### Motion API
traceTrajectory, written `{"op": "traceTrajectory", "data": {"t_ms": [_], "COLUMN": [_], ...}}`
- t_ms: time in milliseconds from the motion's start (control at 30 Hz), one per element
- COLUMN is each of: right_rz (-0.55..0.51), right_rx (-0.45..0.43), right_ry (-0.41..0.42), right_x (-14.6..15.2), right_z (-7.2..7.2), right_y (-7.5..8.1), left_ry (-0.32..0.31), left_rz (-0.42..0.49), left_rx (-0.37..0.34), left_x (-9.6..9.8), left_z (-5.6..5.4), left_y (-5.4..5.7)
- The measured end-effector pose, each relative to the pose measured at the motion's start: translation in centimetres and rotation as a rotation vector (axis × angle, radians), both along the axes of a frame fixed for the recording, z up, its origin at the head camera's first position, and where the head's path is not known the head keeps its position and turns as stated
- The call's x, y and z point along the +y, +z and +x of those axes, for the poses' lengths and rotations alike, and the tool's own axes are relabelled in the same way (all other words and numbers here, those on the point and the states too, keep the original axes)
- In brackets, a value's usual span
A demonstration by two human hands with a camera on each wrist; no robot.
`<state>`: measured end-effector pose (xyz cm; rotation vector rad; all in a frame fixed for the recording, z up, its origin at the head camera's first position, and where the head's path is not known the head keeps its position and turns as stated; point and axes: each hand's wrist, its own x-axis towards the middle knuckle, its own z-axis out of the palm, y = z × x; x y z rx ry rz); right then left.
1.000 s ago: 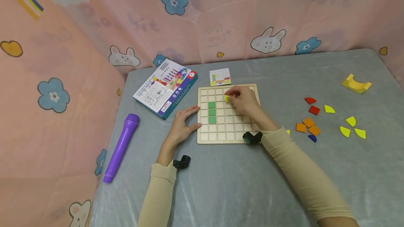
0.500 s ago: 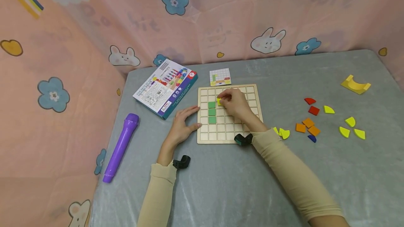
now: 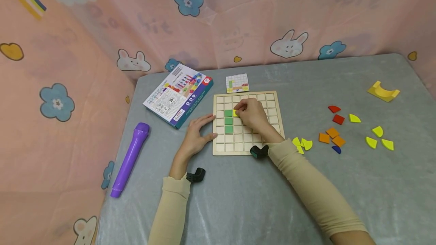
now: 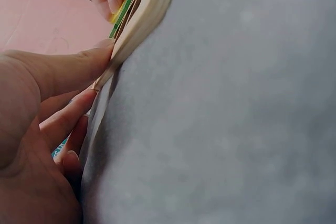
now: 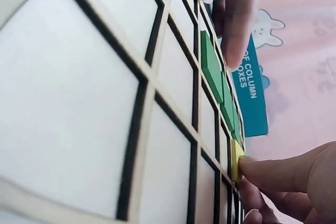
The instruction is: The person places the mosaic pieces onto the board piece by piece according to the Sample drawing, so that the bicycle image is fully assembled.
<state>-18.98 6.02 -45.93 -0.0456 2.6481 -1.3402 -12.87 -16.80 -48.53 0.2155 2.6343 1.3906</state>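
A square wooden grid board point(image 3: 229, 147) lies on the grey table, with green square tiles point(image 3: 228, 121) stacked in one column of its left half. My right hand point(image 3: 253, 115) is over the board and pinches a small yellow tile point(image 5: 237, 160) between thumb and fingers, right beside the top green tile. In the right wrist view the tile stands at the grid, and its far side is hidden by the fingers. At the board's left edge rests my left hand point(image 3: 195, 139), thumb and fingers extended against the rim; its thumb point(image 4: 79, 69) shows along the edge in the left wrist view.
Behind the board lies a printed grid card point(image 3: 237, 83); a box point(image 3: 178, 95) and a purple microphone-shaped object point(image 3: 131, 158) lie to the left. Rightward are yellow quarter-round pieces point(image 3: 354, 118), orange squares point(image 3: 324, 138), red pieces point(image 3: 338, 119), a blue piece point(image 3: 336, 149) and a yellow arch point(image 3: 383, 91).
My right hand has moved left and slightly nearer with the yellow tile, bringing it beside the top green tile. Its sleeve has uncovered several yellow pieces. My left hand has stayed put.
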Motion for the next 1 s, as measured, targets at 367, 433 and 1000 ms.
{"op": "traceTrajectory", "data": {"t_ms": [367, 433, 1000], "right_rz": [0.013, 0.013, 0.029], "right_rx": [-0.006, -0.004, -0.006], "right_ry": [0.059, 0.081, 0.165], "right_x": [0.6, 0.9, 9.0], "right_z": [0.1, 0.3, 5.1], "right_y": [0.2, 0.2, 0.6], "left_ry": [0.004, 0.005, -0.006], "left_rz": [-0.003, 0.0, 0.014], "left_rx": [-0.013, -0.02, 0.009], "left_x": [0.1, 0.1, 0.1], "left_z": [0.0, 0.0, 0.1], "left_y": [0.0, 0.0, 0.0]}}
